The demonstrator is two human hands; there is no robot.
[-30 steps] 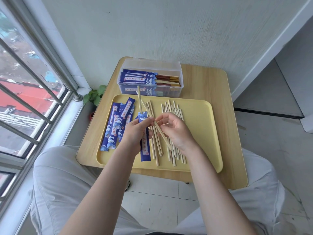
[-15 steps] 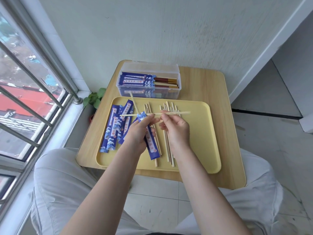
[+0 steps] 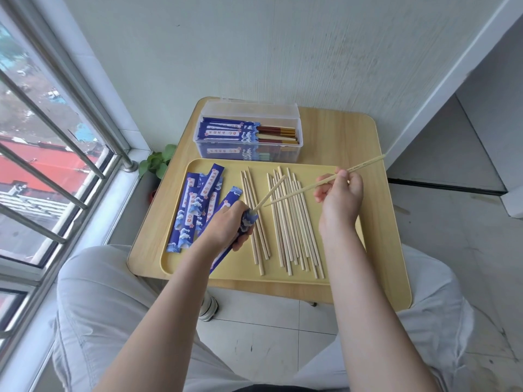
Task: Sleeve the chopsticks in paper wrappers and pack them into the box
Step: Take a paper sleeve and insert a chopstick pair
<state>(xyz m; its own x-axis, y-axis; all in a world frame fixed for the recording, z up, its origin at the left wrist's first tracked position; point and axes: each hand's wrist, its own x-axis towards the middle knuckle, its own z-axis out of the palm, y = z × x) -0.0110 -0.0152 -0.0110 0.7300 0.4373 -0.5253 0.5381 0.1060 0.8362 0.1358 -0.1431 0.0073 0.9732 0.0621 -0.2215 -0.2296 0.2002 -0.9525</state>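
- Head view: small wooden table set against the wall, a person's knees at its near edge.
- Yellow tray fills most of the table's near half, long side along the near edge.
- Clear plastic box stands at the table's far edge, just beyond the tray's far rim; already holds sleeved chopsticks lying crosswise, blue sleeves to the left, dark red and pale ends poking out right.
- Loose bare chopsticks lie in two bunches across the tray's middle, running far to near, roughly parallel.
- Empty blue wrappers fanned at the tray's left side, overlapping, some tilted.
- Left hand curls round one blue wrapper above the tray left of centre; wrapper's tail runs down under the wrist toward the near rim.
- One chopstick sticks out of that wrapper's open mouth, slanting up to the right.
- Right hand raised over the tray's right side, fingers pinching a second chopstick near its thick end; the thin tip points down-left, close to the wrapper mouth, touching or not cannot tell.
- Small green plant on the floor by the table's far left corner.
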